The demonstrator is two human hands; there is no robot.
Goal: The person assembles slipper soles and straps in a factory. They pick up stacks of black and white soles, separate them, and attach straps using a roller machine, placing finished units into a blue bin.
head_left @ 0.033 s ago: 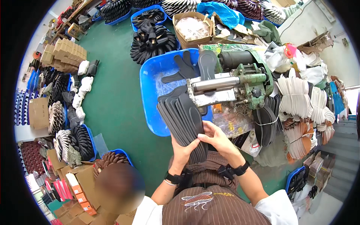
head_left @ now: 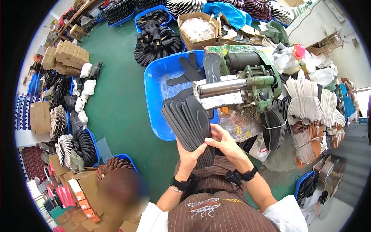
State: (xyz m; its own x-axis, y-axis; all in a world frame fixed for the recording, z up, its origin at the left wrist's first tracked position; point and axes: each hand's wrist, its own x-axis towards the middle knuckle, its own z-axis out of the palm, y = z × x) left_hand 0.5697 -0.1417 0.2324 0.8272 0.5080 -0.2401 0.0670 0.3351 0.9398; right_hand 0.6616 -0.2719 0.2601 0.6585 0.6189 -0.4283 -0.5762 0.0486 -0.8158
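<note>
A fanned stack of dark grey shoe insoles is between my two hands, its far end over the blue tub. My left hand wraps the stack's near left side, with the thumb across the top. From the right, my right hand grips the edge, its thumb pressing on the top insole near the left thumb. Just ahead stands a green machine with a shiny metal roller. A single dark insole lies at the roller's far side. More loose insoles rest in the tub.
Bundled dark insoles and white insole bundles stand right of the machine. A cardboard box sits beyond the tub. Black shoe parts fill tubs at the far side. At lower left is a person's blurred head, beside cartons.
The single insole at the roller has shifted slightly to the left. My hands and the stack stay almost where they were.
</note>
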